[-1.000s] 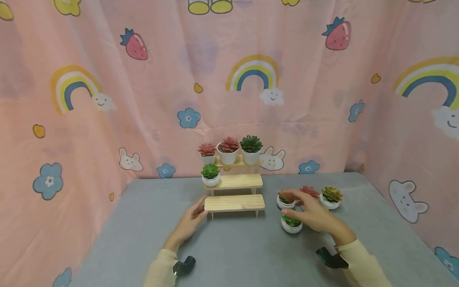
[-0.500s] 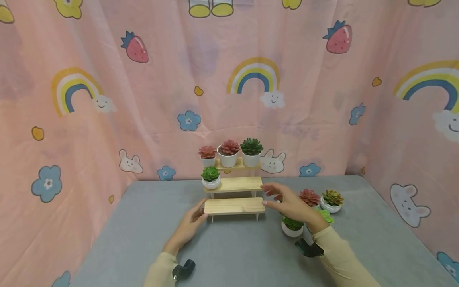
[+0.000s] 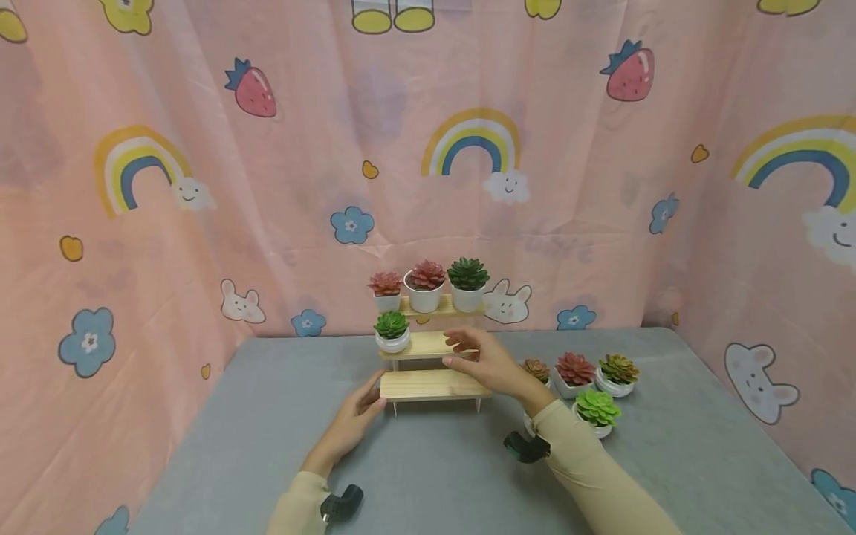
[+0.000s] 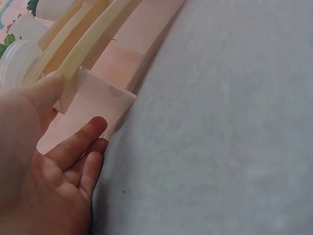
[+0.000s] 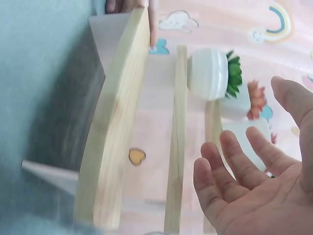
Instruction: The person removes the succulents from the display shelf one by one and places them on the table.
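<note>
A three-step wooden plant stand (image 3: 435, 384) with pale see-through legs stands mid-table. My left hand (image 3: 353, 420) grips the left end of its lowest step, the thumb in front. In the left wrist view, the other fingers (image 4: 80, 144) lie along the side leg. My right hand (image 3: 487, 362) hovers over the right part of the middle step (image 3: 428, 342), fingers spread and loosely bent, palm bare in the right wrist view. A green potted succulent (image 3: 391, 331) sits at that step's left end. On the top step stand two pink succulents (image 3: 426, 286) and a dark green one (image 3: 467, 284).
Right of the stand are several more potted succulents: brown (image 3: 535, 369), red (image 3: 574, 374), olive-yellow (image 3: 617, 374) and bright green (image 3: 597, 411). My right forearm (image 3: 588, 468) hides part of another pot. A pink printed curtain (image 3: 287, 186) hangs behind the grey table (image 3: 234, 446).
My right hand has moved left, from above the loose pots to over the stand's middle step, carrying nothing. The left hand stays at the lowest step's end.
</note>
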Motion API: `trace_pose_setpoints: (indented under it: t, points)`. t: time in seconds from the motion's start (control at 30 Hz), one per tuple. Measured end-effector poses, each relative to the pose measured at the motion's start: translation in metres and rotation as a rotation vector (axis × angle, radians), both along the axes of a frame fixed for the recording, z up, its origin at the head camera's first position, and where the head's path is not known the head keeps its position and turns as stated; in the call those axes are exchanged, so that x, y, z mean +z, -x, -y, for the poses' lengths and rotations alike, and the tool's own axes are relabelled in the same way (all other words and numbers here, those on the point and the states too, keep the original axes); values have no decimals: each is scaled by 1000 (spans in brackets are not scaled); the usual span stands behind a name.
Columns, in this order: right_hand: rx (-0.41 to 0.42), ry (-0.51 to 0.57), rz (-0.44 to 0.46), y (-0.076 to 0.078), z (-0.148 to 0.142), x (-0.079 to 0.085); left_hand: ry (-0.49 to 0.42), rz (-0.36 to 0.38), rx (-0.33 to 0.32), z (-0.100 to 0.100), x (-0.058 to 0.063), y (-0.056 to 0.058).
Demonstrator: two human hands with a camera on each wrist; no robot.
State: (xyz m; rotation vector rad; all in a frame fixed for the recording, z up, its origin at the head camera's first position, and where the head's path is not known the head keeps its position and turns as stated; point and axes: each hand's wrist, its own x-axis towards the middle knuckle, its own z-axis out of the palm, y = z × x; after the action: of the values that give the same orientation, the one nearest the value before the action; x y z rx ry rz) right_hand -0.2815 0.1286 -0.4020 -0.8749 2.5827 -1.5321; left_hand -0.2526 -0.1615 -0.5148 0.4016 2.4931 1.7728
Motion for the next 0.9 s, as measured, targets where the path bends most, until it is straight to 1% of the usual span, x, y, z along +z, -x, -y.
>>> trace_pose_setpoints:
  t: [0.13, 0.27, 0.5, 0.6, 0.67, 0.77, 0.9]
  points:
    - [22, 5, 15, 5, 16, 0, 10, -7, -4, 0, 0, -1]
    - [8, 29, 71, 9, 31, 2, 11, -14, -8, 1, 0, -1]
    - [9, 81, 102, 15, 55, 2, 21, -16, -10, 1, -3, 2]
    - [-20, 97, 142, 18, 63, 1, 24, -22, -17, 1, -4, 2]
    - [-46, 110, 153, 20, 68, 1, 19, -19, -20, 1, -4, 2]
    - [-75, 129, 154, 24, 75, 1, 11, -20, -26, 1, -3, 2]
    - [-113, 119, 146, 28, 85, 2, 4, -21, -27, 1, -2, 2]
